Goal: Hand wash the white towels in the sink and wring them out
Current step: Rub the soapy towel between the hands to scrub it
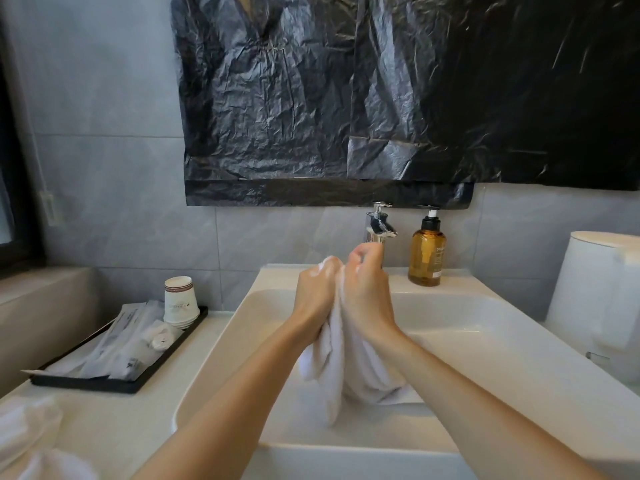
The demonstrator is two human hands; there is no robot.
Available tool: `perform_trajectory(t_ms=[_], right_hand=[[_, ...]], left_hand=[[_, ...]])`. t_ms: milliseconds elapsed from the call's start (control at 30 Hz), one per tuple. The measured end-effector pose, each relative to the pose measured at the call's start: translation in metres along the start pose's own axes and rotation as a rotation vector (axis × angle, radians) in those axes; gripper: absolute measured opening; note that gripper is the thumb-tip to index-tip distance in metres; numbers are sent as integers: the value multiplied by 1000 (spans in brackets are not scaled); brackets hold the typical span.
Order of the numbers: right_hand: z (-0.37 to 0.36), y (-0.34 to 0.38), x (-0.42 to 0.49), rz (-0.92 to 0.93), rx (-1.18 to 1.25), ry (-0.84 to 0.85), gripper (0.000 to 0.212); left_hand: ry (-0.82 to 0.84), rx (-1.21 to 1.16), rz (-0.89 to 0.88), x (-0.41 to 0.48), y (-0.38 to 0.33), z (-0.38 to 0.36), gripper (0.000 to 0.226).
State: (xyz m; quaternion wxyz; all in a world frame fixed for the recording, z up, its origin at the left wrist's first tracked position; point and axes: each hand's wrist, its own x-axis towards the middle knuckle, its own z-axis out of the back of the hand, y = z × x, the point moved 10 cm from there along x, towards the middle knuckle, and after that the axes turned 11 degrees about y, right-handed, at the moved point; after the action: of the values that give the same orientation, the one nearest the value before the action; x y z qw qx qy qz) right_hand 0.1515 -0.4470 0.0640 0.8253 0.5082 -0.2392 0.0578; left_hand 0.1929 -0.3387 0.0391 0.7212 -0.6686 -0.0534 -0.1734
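A wet white towel hangs bunched between both of my hands above the white sink. My left hand grips the towel's upper part from the left, with foam on its knuckles. My right hand grips the same bunch from the right, fingers curled over the top. The towel's loose ends hang down into the basin. The chrome tap stands just behind my hands. More white cloth lies on the counter at the lower left.
An amber pump bottle stands right of the tap. A black tray with wrapped toiletries and stacked paper cups sits on the left counter. A white toilet tank is at the right. Black plastic sheeting covers the wall above.
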Motion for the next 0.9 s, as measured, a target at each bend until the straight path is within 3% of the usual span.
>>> perform_trajectory(t_ms=[67,200,300,367,500,633,733,800,900], right_hand=[[10,-12,7,-106,49,-63,4],[-15,8,-15,39,-50,101,6],[2,-6,4,-74,52,-7,7],[9,-13,5,-137,52,-58,6],[-16,3,-13,-1,-56,78,5],[11,-14,9,-128,74,-78,5],[-4,5,-11,27,-32,8,2],[-16,16,-21,111,-78,69,1],[1,-3,6,-26,54,-28,3]], left_hand=[[29,22,2,-1,0,-9,19],[-19,118,36,3,4,7,24],[27,5,26,0,2,-3,20],[66,53,26,0,2,-11,21],[-7,106,35,5,5,7,29],[91,16,49,-1,7,-12,29],[79,58,50,2,4,-8,18],[40,88,48,4,3,1,24],[50,-18,101,1,12,-4,24]])
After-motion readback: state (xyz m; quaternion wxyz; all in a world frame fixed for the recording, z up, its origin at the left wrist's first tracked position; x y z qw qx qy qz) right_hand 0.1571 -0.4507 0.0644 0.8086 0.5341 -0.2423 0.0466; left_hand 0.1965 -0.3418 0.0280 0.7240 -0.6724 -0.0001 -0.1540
